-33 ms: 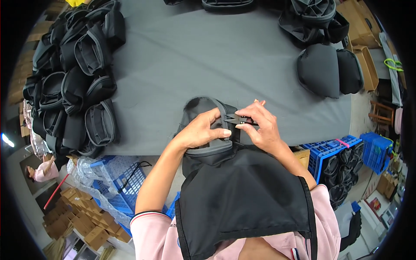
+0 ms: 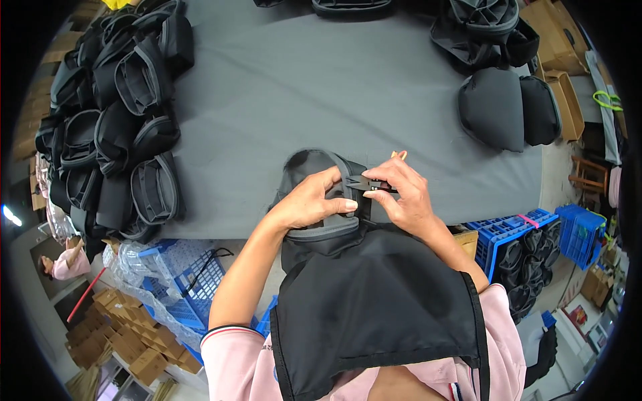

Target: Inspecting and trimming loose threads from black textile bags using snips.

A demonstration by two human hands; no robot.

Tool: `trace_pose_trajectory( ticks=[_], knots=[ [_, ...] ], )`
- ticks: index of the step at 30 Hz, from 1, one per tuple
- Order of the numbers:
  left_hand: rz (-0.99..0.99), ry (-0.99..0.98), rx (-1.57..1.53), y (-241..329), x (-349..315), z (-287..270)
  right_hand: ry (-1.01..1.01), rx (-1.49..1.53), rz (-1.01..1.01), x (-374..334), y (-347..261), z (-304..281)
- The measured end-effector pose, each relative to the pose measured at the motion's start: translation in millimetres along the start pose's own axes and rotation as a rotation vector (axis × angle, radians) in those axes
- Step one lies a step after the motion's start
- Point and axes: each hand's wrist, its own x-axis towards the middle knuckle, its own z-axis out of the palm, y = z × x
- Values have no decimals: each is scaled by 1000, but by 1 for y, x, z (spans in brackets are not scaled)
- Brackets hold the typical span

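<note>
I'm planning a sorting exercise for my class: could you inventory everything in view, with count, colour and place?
Table: 1, grey, centre
Open pouch: 1, black and grey, at the table's near edge
Thread snips: 1, dark, at the open pouch's rim
Pouch pile: many, black, table's left
Pouch stack: several, black, table's upper right
Rounded pouch shapes: 2, black, below that stack
Blue crates: at least 3, blue, lower left and right
Cardboard boxes: many, brown, lower left and upper right
Stool: 1, brown, far right
Co-worker: 1, pink top, far left
Apron: 1, black, worn
Left hand: 1, bare, holding the open pouch
Right hand: 1, bare, holding the snips
</note>
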Motion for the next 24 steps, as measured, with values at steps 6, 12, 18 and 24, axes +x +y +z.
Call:
trace_pose_trajectory(
  ticks=[6, 12, 18, 24],
  knots=[
    [31, -15, 37, -1, -2, 1, 19, -139, -104, 2, -6, -2],
    [91, -9, -142, -15, 1, 4, 120, -37, -20, -3, -10, 2],
    [151, 132, 3, -48, 12, 2, 60, 19, 55, -14, -10, -7],
    [121, 122, 66, -25, 10, 2, -115, 17, 106, -26, -8, -16]
  ],
)
